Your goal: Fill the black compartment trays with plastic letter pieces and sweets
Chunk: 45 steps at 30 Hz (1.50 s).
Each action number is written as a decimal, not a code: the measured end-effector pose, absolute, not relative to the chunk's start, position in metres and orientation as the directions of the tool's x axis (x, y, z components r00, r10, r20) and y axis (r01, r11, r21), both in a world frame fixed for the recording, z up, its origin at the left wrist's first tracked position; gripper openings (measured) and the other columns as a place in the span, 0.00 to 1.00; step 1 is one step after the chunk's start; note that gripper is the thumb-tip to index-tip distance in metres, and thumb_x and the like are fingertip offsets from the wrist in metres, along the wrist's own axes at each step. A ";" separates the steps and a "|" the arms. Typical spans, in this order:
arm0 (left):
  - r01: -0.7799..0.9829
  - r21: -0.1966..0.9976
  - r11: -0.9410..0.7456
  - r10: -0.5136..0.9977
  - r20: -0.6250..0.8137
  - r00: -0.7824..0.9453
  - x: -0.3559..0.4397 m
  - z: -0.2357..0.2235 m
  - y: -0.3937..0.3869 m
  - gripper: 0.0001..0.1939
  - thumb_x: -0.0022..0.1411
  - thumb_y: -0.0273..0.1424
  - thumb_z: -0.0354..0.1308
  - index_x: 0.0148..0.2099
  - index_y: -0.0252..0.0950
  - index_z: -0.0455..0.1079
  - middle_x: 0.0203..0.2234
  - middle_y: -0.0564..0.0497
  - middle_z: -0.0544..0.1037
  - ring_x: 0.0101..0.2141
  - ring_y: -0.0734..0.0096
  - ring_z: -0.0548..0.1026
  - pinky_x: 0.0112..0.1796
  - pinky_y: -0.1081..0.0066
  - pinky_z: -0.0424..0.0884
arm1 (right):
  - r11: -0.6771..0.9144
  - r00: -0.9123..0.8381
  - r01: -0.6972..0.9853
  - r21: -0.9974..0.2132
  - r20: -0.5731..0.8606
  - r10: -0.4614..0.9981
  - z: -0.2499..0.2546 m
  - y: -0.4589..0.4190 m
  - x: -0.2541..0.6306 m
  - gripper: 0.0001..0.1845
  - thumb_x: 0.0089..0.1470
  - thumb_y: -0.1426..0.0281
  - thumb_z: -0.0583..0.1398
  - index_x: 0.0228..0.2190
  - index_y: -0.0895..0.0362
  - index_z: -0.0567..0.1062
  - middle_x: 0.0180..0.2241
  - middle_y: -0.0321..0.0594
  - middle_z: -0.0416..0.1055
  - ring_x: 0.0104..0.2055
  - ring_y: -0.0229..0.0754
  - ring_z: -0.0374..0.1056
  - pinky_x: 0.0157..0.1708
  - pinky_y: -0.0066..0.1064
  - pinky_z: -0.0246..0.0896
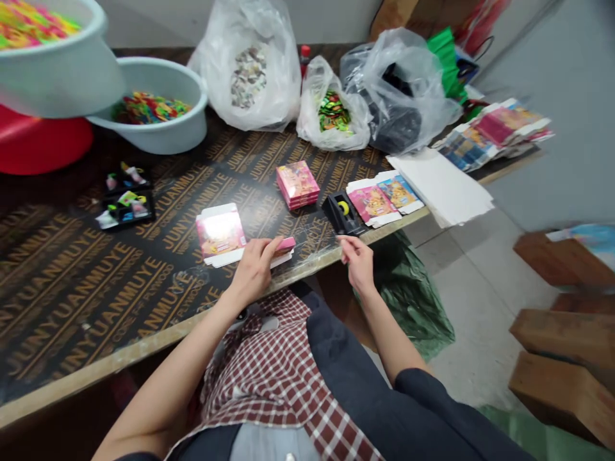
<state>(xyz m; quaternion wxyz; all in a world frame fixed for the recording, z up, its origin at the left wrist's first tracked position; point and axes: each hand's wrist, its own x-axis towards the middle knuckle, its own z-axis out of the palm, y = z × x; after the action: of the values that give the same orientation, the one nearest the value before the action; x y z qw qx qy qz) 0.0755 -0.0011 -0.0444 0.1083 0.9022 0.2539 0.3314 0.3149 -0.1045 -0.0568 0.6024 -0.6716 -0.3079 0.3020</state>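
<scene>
My left hand [255,266] rests closed on a flat pink carton blank [221,235] at the table's front edge, fingers pressing its right end. My right hand [358,259] hovers just off the edge below a black tape dispenser [342,212], fingers pinched together; what they hold, if anything, is too small to make out. A small stack of folded pink boxes [298,184] stands behind the two hands.
Flat printed blanks [383,198] and white sheets [442,186] lie to the right. Two pale basins [154,115] of coloured pieces, black trays [125,208] and several plastic bags [250,70] line the back. Wooden blocks [562,333] sit on the floor.
</scene>
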 end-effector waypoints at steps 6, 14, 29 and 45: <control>0.289 0.408 -0.866 0.498 0.648 0.576 0.075 -0.046 0.000 0.20 0.66 0.20 0.47 0.58 0.40 0.54 0.39 0.47 0.71 0.37 0.67 0.70 0.38 0.66 0.69 | -0.196 0.037 -0.403 -0.894 -0.230 0.973 -0.020 -0.077 0.229 0.20 0.46 0.57 0.66 0.36 0.58 0.80 0.12 0.25 0.54 0.14 0.28 0.43 0.17 0.26 0.35; 0.285 0.380 -0.880 0.474 0.658 0.584 0.074 -0.048 -0.001 0.17 0.65 0.20 0.47 0.55 0.39 0.57 0.42 0.45 0.71 0.40 0.66 0.71 0.40 0.63 0.70 | -0.276 -0.034 -0.567 -0.776 -0.313 0.949 -0.024 -0.069 0.223 0.17 0.43 0.59 0.68 0.31 0.59 0.79 0.08 0.22 0.49 0.13 0.27 0.37 0.16 0.26 0.31; 0.399 0.536 -0.744 0.644 0.416 0.642 0.084 -0.021 -0.006 0.14 0.62 0.22 0.51 0.47 0.34 0.74 0.35 0.45 0.75 0.38 0.66 0.72 0.41 0.66 0.68 | -0.112 0.443 0.233 -0.966 0.002 0.897 -0.022 -0.076 0.263 0.30 0.52 0.44 0.57 0.24 0.59 0.77 0.14 0.31 0.58 0.18 0.34 0.53 0.20 0.28 0.48; 0.773 0.578 -0.260 0.910 -0.120 0.396 -0.109 -0.032 0.029 0.21 0.58 0.37 0.61 0.54 0.43 0.73 0.61 0.42 0.66 0.63 0.51 0.61 0.62 0.41 0.48 | 0.440 -0.409 0.664 -0.605 0.198 0.891 -0.071 0.187 0.057 0.48 0.45 0.51 0.68 0.62 0.60 0.62 0.63 0.59 0.56 0.64 0.58 0.53 0.61 0.50 0.51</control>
<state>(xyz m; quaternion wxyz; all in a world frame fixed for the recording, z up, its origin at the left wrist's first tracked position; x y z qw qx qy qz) -0.1094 0.0287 -0.0316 0.2867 0.7847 0.5364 0.1197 0.0567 0.1869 -0.0707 0.2547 -0.4801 -0.8093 0.2229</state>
